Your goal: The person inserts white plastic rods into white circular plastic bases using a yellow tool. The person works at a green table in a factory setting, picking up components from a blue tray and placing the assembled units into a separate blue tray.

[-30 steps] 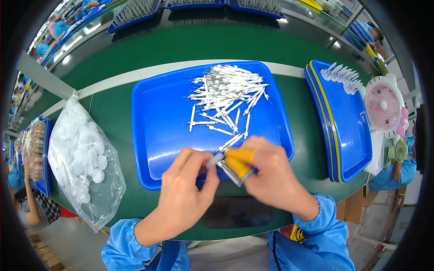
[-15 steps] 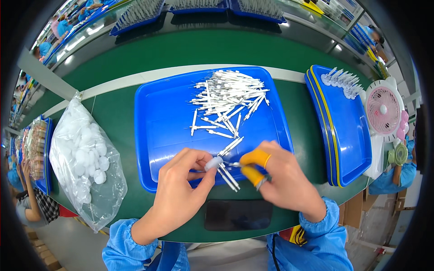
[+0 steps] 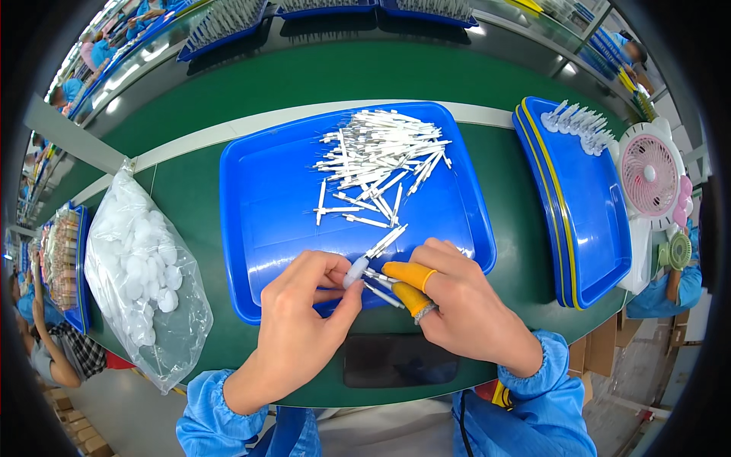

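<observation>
Over the near edge of a blue tray (image 3: 237, 263), my left hand (image 3: 298, 320) pinches a small translucent white disc (image 3: 355, 272) between thumb and fingertips. My right hand (image 3: 468, 308) wears yellow finger covers on its thumb and a finger, plus a ring. Its fingertips are closed on a thin white stick (image 3: 378, 277) that meets the disc's right side. Other white sticks (image 3: 384, 295) poke out below the disc, partly hidden by my fingers. Beyond my hands, a heap of white sticks with thin wire-like ends (image 3: 384, 152) lies in the tray.
Left of the tray sits a clear bag of white discs (image 3: 141, 259). A dark phone (image 3: 400, 361) lies nearest me. At right are stacked blue trays (image 3: 598, 228) holding finished-looking white pieces (image 3: 579, 126), and a pink-and-white fan (image 3: 649, 180). Other people work around the green table.
My right hand has moved left to the disc, its yellow-covered fingertips now closed on a stick there. My left hand keeps its pinch on the disc, which is tilted more edge-on.
</observation>
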Tool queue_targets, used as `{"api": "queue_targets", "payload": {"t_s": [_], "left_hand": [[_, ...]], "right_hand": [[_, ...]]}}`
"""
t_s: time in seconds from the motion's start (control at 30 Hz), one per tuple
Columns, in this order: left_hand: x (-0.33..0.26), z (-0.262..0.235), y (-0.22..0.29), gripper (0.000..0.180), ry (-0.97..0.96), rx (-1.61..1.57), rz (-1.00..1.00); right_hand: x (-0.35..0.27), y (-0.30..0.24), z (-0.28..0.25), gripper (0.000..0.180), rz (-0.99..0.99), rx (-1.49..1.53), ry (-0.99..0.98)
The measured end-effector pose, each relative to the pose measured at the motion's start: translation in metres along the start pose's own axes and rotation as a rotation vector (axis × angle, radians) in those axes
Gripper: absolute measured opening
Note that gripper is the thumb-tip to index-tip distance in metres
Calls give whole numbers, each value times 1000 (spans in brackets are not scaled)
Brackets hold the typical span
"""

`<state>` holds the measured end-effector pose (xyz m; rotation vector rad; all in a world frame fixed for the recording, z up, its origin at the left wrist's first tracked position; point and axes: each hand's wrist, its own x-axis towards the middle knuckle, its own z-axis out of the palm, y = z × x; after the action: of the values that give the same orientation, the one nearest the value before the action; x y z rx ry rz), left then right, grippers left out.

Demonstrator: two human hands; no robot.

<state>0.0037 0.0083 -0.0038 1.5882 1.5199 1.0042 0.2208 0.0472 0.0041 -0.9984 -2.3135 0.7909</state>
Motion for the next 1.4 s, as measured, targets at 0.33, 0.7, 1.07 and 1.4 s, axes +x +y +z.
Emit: {"api": "queue_targets", "payload": {"t_s": [0.33, 0.7, 1.07, 1.4], "left_hand": [[-1, 3, 0, 15, 14, 54, 118], [-12, 6, -6, 20, 44, 137, 182], [10, -20, -5, 13, 123, 125, 25], [7, -14, -2, 14, -11, -72, -105]], "right_hand": [[1, -9, 17, 41, -22, 60, 41], [0, -19, 38, 37, -8, 116, 210], [28, 19, 10, 19, -48, -361, -15], [10, -10, -2, 35, 21, 130, 15]]}}
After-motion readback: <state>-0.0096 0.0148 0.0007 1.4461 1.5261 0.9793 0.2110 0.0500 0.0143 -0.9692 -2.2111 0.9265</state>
